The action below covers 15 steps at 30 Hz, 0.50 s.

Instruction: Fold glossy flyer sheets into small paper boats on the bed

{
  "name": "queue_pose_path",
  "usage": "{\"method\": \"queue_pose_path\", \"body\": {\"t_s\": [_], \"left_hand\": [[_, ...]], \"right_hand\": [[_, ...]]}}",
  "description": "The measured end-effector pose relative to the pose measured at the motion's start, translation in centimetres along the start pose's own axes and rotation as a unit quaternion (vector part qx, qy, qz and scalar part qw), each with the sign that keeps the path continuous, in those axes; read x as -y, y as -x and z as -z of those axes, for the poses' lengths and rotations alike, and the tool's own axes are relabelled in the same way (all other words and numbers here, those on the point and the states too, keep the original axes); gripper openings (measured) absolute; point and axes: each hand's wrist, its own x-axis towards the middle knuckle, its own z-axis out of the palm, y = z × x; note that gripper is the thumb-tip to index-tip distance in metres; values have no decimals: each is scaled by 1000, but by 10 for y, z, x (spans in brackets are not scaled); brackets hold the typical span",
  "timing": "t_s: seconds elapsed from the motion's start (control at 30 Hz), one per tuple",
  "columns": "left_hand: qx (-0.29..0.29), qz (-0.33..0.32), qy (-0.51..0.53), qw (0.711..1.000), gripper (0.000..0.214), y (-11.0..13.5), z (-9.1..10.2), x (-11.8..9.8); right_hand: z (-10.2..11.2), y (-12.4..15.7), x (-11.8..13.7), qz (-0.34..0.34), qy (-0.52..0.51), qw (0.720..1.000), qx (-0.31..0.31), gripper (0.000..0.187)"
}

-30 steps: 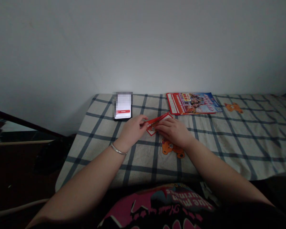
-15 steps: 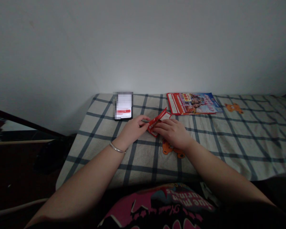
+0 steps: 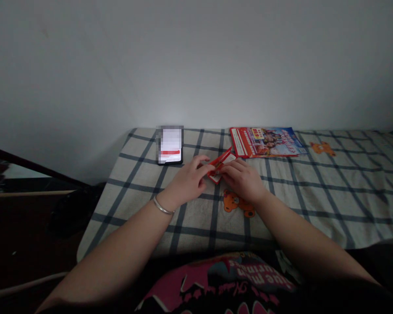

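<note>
A small folded red-and-white paper leaflet (image 3: 229, 157) lies partly raised on the checked cloth, its red flap standing up at an angle. My left hand (image 3: 190, 178), with a silver bangle at the wrist, is closed with its fingertips on the leaflet's left end. From the other side my right hand (image 3: 245, 181) pinches the leaflet with bent fingers. The fingertips of both hands meet near the fold and partly hide it. Printed on the cloth just below the right hand is an orange bear (image 3: 237, 204).
A phone (image 3: 170, 144) with a lit, partly blurred screen lies behind my left hand. Several printed flyers (image 3: 265, 141) are stacked at the back right against the wall (image 3: 203, 65). The checked tablecloth (image 3: 314, 196) covers the table, and a dark bag (image 3: 72, 209) sits left of it.
My left hand has turned and its fingers have moved right, further over the leaflet. The right fingers have drawn in closer to the fold. The phone and flyers stay put.
</note>
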Motion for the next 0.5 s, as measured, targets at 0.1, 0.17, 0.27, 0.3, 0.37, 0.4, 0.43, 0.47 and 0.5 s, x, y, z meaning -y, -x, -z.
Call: {"method": "queue_pose_path", "body": {"t_s": [0.1,0.17,0.27,0.3,0.37,0.4,0.43,0.47,0.5], "left_hand": [[6,-2,-48,999,32,-1,-4,0],[5,-1,-69,998,25,-3,-5,-1],[8,-3,-92,996,16,-5,-4,-3],[11,-4,-99,995,14,-5,-3,-4],[16,-5,-108,994,12,-5,-2,-4],[19,-6,-110,994,12,-5,-1,-4],[24,-8,-113,993,13,-5,0,-4],[29,-11,-117,993,14,-4,0,-4],[33,-14,-122,992,15,-4,1,-4]], "right_hand": [[-2,0,0,-7,-15,1000,6,14],[-3,0,2,-15,-26,999,16,13],[-6,0,3,-26,-42,998,30,13],[-6,0,4,-27,-46,998,35,12],[-7,0,3,-27,-49,997,46,11],[-7,0,3,-26,-48,997,50,11],[-7,0,2,-23,-45,997,54,11],[-6,0,2,-19,-40,997,57,12],[-6,0,2,-12,-34,998,58,13]]}}
